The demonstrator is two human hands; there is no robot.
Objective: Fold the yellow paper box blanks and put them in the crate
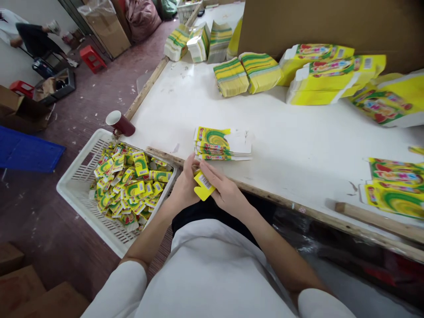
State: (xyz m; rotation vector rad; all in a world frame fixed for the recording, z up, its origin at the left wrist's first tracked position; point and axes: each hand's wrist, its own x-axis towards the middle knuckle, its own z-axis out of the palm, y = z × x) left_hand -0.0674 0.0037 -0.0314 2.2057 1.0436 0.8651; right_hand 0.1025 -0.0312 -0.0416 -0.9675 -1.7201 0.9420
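Observation:
Between my two hands, at the table's front edge, is a small yellow carton [204,184] with a barcode and a notched flap facing me. My left hand [186,185] grips its left side, and my right hand [228,192] has its fingers closed along the right side. Just beyond my fingertips lies a small pile of flat yellow-and-white cartons [240,142] on the white table [285,145]. Left of my left hand, a white plastic basket [79,176] holds a heap of small folded yellow cartons [132,190].
A dark red mug [124,123] stands at the table's left corner. Stacks of flat cartons [261,73] line the back, before a large cardboard panel [327,24]. More cartons [397,185] lie at right by a wooden strip [377,221]. A seated person [39,37] is at far left.

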